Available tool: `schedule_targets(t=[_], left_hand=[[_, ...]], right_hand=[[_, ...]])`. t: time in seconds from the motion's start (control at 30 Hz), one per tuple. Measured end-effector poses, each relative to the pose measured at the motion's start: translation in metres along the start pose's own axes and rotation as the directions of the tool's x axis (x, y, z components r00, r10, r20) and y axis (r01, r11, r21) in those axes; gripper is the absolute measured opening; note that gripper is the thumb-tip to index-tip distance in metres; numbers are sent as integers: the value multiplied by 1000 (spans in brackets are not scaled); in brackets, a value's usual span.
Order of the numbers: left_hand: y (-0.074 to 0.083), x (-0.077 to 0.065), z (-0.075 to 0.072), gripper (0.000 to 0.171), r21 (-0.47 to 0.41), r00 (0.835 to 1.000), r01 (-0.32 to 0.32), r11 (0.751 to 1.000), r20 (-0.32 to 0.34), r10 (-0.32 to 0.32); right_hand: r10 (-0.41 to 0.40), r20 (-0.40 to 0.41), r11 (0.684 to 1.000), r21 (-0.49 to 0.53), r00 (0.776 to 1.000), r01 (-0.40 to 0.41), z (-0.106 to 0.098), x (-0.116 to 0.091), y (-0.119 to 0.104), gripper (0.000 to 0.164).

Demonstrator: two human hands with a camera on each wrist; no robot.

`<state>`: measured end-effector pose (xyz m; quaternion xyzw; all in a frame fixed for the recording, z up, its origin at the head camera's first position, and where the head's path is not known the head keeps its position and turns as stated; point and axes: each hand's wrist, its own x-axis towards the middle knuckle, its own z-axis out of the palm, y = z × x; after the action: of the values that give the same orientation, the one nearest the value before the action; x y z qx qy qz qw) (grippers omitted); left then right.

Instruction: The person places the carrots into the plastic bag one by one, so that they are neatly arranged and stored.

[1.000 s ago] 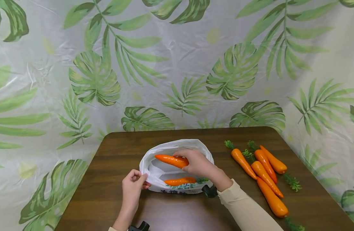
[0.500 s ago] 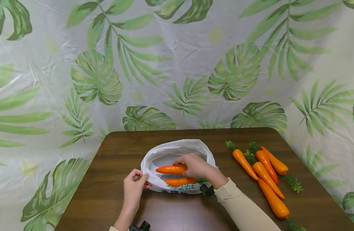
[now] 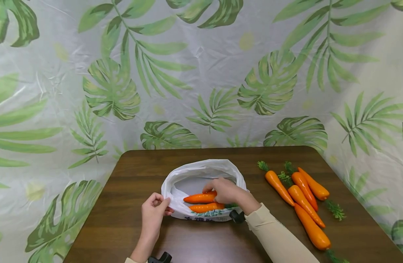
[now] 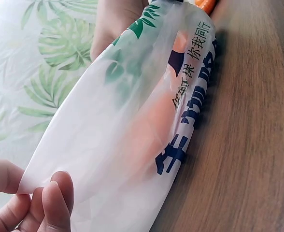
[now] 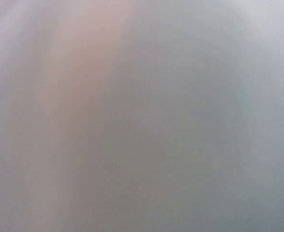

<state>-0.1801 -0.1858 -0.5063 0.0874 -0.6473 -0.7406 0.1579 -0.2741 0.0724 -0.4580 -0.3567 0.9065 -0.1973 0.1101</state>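
Note:
A white plastic bag [image 3: 175, 182] with printed lettering lies with its mouth spread wide on the table. My left hand [image 3: 153, 213] pinches the bag's left rim between thumb and fingers; the left wrist view shows this hand [image 4: 35, 203] at the film's edge. Inside the bag, my right hand [image 3: 224, 190] holds an orange carrot [image 3: 198, 198] near its thick end, its tip pointing left. Just in front of it lies a second carrot [image 3: 206, 208], roughly parallel. Part of the right fingers is hidden behind the hand, and the right wrist view is only a grey blur.
To the right on the brown table [image 3: 135, 175] lie several more carrots with green tops, among them a single carrot [image 3: 278, 186] nearest the bag and a long carrot [image 3: 311, 226] closest to the front. A leaf-patterned sheet [image 3: 208, 73] hangs behind the table.
My right hand has lowered the carrot into the bag and towards me, bringing it down beside the other carrot. The left hand keeps its pinch on the rim.

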Motion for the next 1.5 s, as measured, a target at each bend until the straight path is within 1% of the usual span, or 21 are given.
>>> schedule_targets(t=[0.1, 0.37, 0.53, 0.7, 0.87, 1.03, 1.2, 1.37, 1.5], left_hand=[[-1, 0, 0, 17, -3, 1000, 2, 1000, 2, -2], [0, 0, 1, 17, -2, 1000, -7, 1000, 4, 7], [0, 0, 1, 16, -9, 1000, 4, 1000, 3, -4], [-1, -2, 1, 17, 5, 1000, 11, 1000, 1, -11], [-1, -2, 1, 18, 11, 1000, 21, 1000, -6, -21], [0, -2, 1, 19, 12, 1000, 12, 1000, -5, -12], [1, -3, 1, 20, 9, 1000, 22, 1000, -6, -22], [1, -3, 1, 20, 6, 1000, 22, 1000, -4, -22], [1, -3, 1, 19, 7, 1000, 17, 1000, -1, -17]], right_hand=[[12, 9, 1000, 4, 1000, -12, 1, -2, 1, 47], [-3, -22, 1000, 19, 1000, 3, 0, -6, 5, 41], [15, -15, 997, 69, 1000, -14, -1, -7, 4, 37], [30, -29, 993, 112, 999, -27, -4, -10, 3, 36], [19, -79, 996, 93, 997, -12, -13, -15, -3, 37], [46, -128, 996, 85, 991, -35, -24, -23, -11, 37], [44, -173, 996, 81, 984, -30, -31, -30, -16, 37], [43, -232, 996, 85, 972, -24, -38, -40, -19, 38], [68, -276, 994, 99, 959, -42, -43, -50, -22, 39]])
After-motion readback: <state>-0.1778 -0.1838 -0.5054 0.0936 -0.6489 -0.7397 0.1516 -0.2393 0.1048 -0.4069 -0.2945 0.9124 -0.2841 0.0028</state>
